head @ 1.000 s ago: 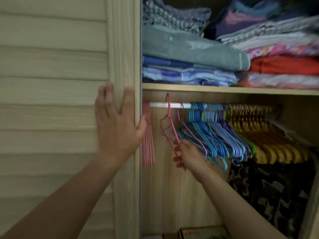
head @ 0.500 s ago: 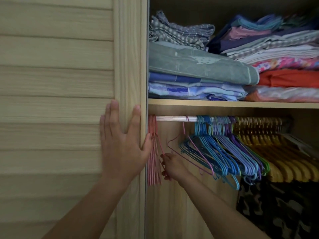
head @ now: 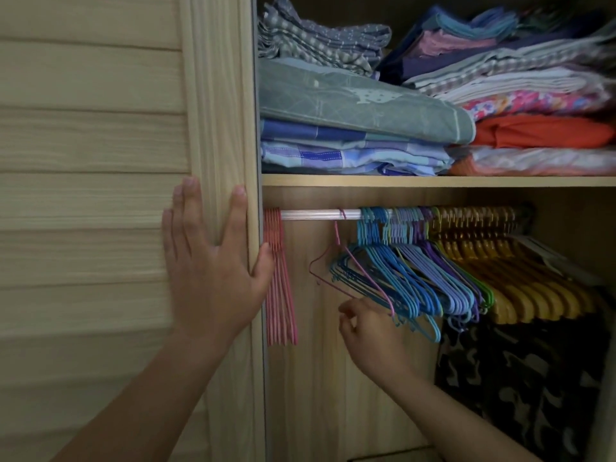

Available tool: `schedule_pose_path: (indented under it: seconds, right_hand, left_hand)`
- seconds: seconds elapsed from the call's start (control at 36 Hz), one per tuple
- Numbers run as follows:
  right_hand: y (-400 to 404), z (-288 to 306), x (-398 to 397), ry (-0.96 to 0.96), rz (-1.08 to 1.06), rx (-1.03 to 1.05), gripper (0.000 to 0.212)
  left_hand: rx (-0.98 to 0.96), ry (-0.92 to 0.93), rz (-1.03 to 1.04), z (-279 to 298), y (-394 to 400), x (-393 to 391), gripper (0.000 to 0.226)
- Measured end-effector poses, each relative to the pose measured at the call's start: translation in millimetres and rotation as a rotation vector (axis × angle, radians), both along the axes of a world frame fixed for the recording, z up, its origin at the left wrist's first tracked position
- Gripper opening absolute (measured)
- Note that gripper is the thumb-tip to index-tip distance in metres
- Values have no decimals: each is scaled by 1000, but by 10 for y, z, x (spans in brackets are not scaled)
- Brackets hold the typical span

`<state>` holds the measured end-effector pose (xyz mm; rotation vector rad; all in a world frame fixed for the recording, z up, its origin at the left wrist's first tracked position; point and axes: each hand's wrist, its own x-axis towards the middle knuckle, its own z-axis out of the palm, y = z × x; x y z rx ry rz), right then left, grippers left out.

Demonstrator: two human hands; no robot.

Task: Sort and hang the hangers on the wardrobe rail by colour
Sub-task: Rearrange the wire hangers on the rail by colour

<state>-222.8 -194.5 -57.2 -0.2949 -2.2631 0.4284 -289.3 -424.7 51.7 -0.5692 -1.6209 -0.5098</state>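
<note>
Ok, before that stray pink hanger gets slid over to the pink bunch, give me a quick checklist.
1. Pink hanger hooked on the rail: ok.
2. Right hand has hold of it: cannot tell; the curled fingers sit at its lower bar.
3. Bare rail between it and the pink bunch: ok.
4. Hanger free of the blue hangers: not ok; its arm crosses in front of them.
5. Left hand flat on the wardrobe door: ok.
</note>
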Motion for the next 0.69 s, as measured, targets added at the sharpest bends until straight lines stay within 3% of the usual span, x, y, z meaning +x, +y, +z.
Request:
schedule_pose_path:
  seconds: [0.11, 0.19, 0.36, 0.5, 0.61, 0.69]
  right_hand:
    - [348, 96, 250, 55, -228, 194, 12]
    - [522, 196, 283, -67, -316, 222, 18]
    - [494, 200, 136, -267, -302, 80, 44]
    - [401, 213, 48, -317, -339, 4, 37]
    - [358, 221, 14, -292, -328, -30, 27]
    - [371, 192, 5, -152, -328, 43, 28]
  left_hand:
    - [1, 7, -3, 6, -1, -16, 70]
    - [6, 5, -10, 5, 0, -9, 70]
    - [1, -13, -13, 0, -1, 15, 71]
    - [4, -13, -15, -3, -4, 26, 71]
    - [7, -17, -9, 2, -5, 30, 71]
    - [10, -13, -13, 3, -4, 35, 71]
